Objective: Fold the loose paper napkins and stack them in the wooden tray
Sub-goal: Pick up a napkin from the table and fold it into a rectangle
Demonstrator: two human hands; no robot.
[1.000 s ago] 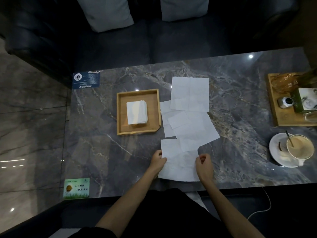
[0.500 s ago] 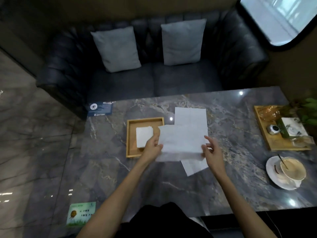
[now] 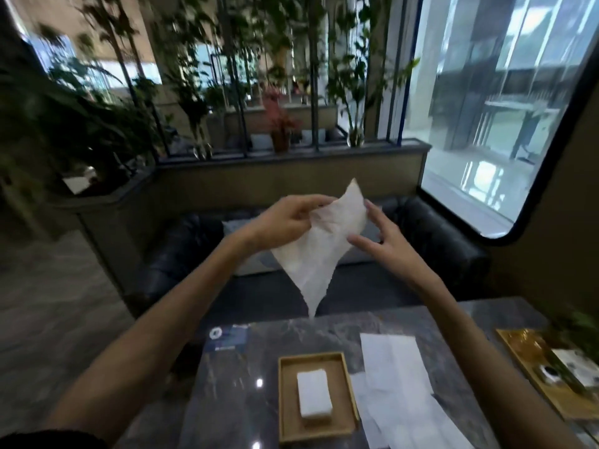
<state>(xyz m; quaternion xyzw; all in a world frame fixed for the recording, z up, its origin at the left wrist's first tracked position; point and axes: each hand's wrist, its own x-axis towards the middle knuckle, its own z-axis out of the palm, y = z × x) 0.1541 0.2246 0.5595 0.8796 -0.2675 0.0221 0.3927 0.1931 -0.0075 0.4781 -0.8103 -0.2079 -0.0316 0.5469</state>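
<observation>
A white paper napkin hangs in the air well above the table, drooping to a point. My left hand pinches its upper left edge. My right hand is beside its right edge with fingers spread, fingertips touching the paper. Below, the wooden tray sits on the marble table and holds a small stack of folded napkins. Several loose unfolded napkins lie flat just right of the tray.
A second wooden tray with small items stands at the table's right edge. A blue card lies at the far left corner. Beyond the table are a dark sofa, planters and a large window.
Both hands lifted one napkin off the table and raised it high. The sheet went from flat and stretched to hanging slack. My view tilted up from the table toward the room.
</observation>
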